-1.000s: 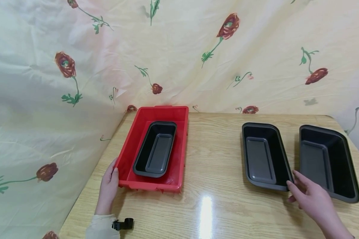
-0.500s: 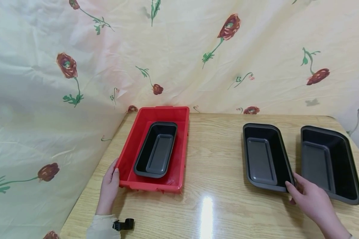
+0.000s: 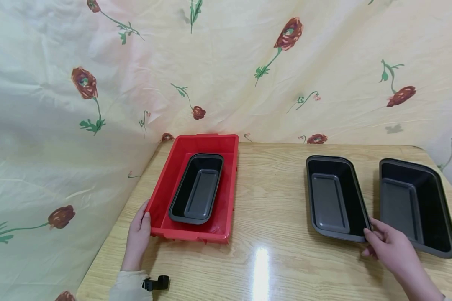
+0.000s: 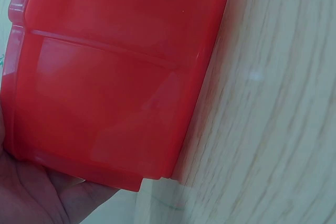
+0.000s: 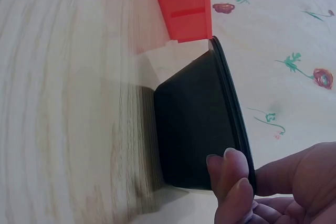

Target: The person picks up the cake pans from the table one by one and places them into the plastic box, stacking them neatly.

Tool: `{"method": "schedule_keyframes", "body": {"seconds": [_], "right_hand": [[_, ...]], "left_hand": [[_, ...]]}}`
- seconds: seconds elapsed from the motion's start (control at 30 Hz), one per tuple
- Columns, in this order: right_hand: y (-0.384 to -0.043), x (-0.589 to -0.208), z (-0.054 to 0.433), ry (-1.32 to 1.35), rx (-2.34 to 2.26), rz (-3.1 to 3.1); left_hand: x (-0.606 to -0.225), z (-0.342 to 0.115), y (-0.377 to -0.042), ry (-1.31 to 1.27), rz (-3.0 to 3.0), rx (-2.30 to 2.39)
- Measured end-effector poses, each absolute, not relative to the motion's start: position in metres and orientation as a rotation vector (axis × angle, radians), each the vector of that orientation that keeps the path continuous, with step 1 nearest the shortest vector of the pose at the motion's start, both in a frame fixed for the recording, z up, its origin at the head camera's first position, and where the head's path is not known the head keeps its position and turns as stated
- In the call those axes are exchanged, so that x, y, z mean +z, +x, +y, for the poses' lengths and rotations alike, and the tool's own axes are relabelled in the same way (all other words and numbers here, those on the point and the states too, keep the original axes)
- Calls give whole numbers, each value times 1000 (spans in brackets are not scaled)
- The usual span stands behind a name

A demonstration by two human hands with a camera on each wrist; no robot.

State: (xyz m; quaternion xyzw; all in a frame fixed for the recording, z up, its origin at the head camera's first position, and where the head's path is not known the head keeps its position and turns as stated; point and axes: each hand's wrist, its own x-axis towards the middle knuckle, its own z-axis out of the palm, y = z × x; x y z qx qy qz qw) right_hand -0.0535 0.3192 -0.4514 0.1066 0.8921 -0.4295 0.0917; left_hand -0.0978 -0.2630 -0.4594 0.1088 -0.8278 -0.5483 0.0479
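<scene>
My left hand [image 3: 138, 230] grips the near left corner of a red plastic bin [image 3: 229, 188], thumb on the rim and fingers hidden behind the outer wall. A dark grey loaf pan [image 3: 202, 193] lies inside the bin. On the right, a second loaf pan [image 3: 328, 200] has its near right corner pinched by my right hand [image 3: 393, 244]. In the right wrist view the thumb is on one side of that pan's rim and fingers [image 5: 233, 166] press its outer wall. A third loaf pan [image 3: 401, 207] stands to the right, just past the right hand.
The wooden table [image 3: 271, 188] runs between the bin and the pans. Flowered cloth [image 3: 226, 75] hangs along the back and left edges. A black strap with a small block [image 3: 156, 283] sits on the left wrist.
The right thumb and fingers have closed in on the second loaf pan's corner, the thumb shifting slightly along its rim. The left hand, bin and other pans stay put.
</scene>
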Motion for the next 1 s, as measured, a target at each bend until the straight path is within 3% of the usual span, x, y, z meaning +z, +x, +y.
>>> {"method": "schedule_keyframes", "body": {"seconds": [0.73,1.0], "right_hand": [[-53,-460,321,236,-1874,2317],[-55,-458,319,322,-1899,2221]], "left_hand": [[-457,-263,-96,342,-2510,-1727],[-457,-262,-97,341,-2499,-1741]]}}
